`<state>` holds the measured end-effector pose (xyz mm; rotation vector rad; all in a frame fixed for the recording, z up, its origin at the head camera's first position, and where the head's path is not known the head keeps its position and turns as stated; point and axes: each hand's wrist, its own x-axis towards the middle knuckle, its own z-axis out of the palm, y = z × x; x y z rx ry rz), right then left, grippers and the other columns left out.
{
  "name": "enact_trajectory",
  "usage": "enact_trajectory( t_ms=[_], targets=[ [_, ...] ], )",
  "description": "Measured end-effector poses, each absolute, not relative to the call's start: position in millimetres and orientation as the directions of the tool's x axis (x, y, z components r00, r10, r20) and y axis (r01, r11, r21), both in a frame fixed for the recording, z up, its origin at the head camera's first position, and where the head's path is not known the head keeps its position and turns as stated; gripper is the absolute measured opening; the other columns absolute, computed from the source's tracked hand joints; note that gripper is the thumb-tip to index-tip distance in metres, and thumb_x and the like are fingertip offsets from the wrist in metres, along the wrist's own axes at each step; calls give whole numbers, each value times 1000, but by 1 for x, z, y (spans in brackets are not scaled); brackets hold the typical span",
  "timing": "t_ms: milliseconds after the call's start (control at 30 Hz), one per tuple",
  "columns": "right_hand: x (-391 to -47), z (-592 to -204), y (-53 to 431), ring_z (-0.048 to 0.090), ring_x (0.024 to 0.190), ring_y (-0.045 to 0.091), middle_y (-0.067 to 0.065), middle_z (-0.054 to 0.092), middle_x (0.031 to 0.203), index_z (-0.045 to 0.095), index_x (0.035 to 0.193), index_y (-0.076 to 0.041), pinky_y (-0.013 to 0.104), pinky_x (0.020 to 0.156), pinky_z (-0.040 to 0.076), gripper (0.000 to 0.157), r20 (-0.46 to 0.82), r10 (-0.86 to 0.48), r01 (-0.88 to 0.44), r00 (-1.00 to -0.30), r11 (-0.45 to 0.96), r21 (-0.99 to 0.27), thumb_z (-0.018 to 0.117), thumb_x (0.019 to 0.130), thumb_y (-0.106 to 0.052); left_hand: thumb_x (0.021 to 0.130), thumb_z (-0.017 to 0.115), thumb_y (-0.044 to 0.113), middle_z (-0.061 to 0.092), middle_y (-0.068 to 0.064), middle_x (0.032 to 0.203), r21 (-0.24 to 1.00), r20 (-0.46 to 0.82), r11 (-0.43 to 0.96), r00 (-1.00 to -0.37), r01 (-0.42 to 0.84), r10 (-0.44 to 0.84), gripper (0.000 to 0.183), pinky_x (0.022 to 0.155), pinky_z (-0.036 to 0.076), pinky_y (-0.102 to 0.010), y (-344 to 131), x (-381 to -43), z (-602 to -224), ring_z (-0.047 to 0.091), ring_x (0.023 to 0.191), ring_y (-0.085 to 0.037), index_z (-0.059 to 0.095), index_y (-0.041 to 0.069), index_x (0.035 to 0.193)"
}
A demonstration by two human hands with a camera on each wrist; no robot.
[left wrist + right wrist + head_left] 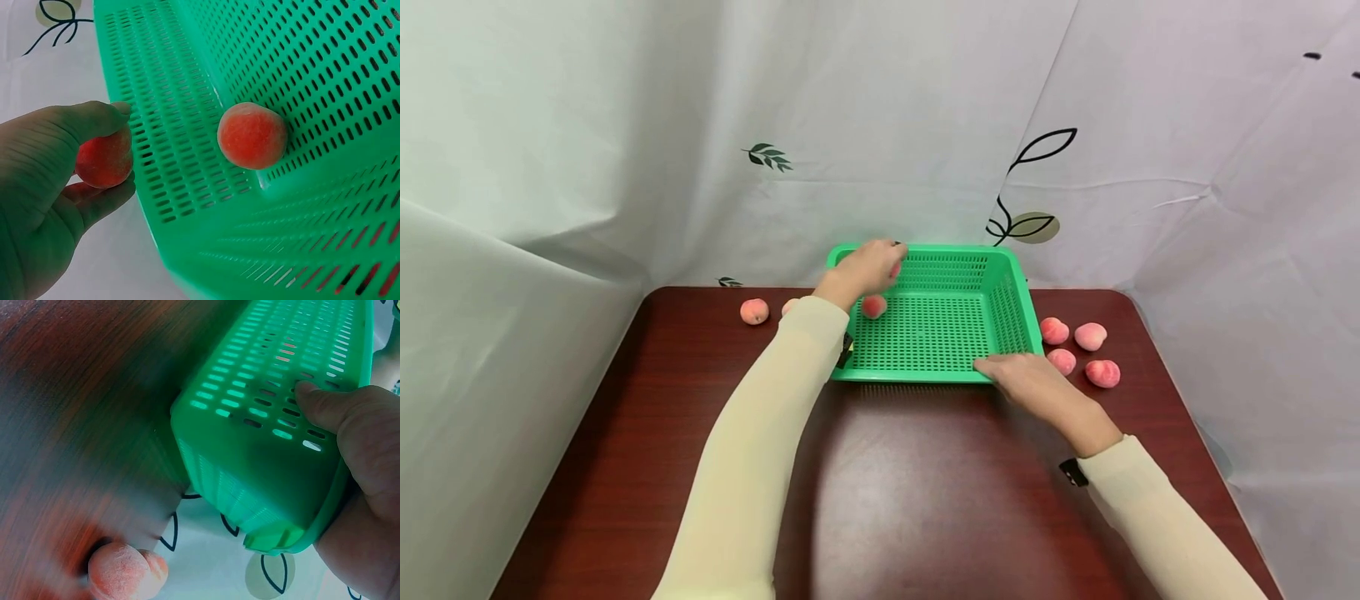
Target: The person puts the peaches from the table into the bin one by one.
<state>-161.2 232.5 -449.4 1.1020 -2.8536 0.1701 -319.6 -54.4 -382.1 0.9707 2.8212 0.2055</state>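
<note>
A green perforated plastic basket (925, 333) stands at the back of the dark red table. Over its back left corner, my left hand (868, 265) holds a peach (105, 159) between thumb and fingers, close to the basket's rim in the left wrist view. Another peach (252, 135) lies inside, on the basket floor near the left end. My right hand (1026, 379) grips the basket's front right corner; in the right wrist view its thumb (322, 406) presses the outer wall while the fingers are hidden behind the rim.
Several peaches (1102, 373) lie on the table to the right of the basket. To the left sit a peach (754, 312) and a second one (790, 306) partly behind my left sleeve. A white patterned sheet (925, 125) hangs behind the table (625, 450).
</note>
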Motion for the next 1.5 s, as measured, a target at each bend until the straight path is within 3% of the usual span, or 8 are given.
enact_trajectory(
  t_ms=[233,333,600,800,967,1100,1300,1500],
  targets=[
    [-161,-449,235,47,63,12,-8,45,71,51,87,-15,28,60,40,24,120,-671,-680,-732,730,-65,66,91,3,102,55,3,56,-8,96,161,-111,761,-754,629,647,7,78,43,-33,-43,-320,-388,52,86,-22,55,8,107],
    [-161,-449,235,50,64,12,-7,48,73,54,88,-15,29,61,42,20,121,-669,-678,-734,732,-67,66,92,2,104,51,3,57,-8,97,131,-133,757,-745,641,654,10,79,43,-33,-36,-322,-390,52,87,-21,57,7,111],
    [-162,-451,233,56,67,15,-5,55,75,57,91,-14,32,63,46,17,128,-668,-679,-733,730,-80,64,94,1,110,36,8,46,-15,157,138,-282,773,-724,619,630,48,112,45,-40,-20,-329,-398,49,141,-29,37,8,159],
    [-163,-451,233,55,67,14,-6,52,75,56,90,-15,32,64,45,18,127,-664,-675,-737,733,-85,65,94,0,109,39,7,62,-13,117,162,-329,786,-718,597,613,33,79,42,-36,-14,-333,-408,53,88,-20,58,5,135],
    [-163,-452,233,55,68,14,-6,53,75,55,90,-15,31,64,45,18,121,-666,-676,-736,733,-77,65,94,0,107,42,4,56,-6,99,160,-396,792,-696,590,599,28,74,37,-34,-8,-335,-415,39,79,-17,62,6,126],
    [-163,-453,233,57,68,15,-6,55,76,56,90,-15,32,64,47,18,126,-667,-677,-734,733,-67,66,94,0,105,44,1,57,-9,103,144,-448,792,-674,594,587,28,73,34,-34,-3,-338,-419,34,78,-17,61,6,127],
    [-162,-452,231,54,69,13,-8,54,76,52,87,-18,30,65,45,23,106,-654,-662,-749,747,-64,66,92,0,105,45,-2,59,-12,137,118,-437,783,-676,611,593,36,76,36,-34,-1,-334,-427,42,86,-18,57,7,138],
    [-161,-450,231,53,68,12,-8,52,74,52,86,-17,29,64,44,24,90,-651,-657,-753,752,-58,66,91,1,104,49,-2,58,-10,139,73,-467,790,-679,609,567,34,74,35,-33,2,-334,-432,40,84,-17,57,10,135]
  ],
)
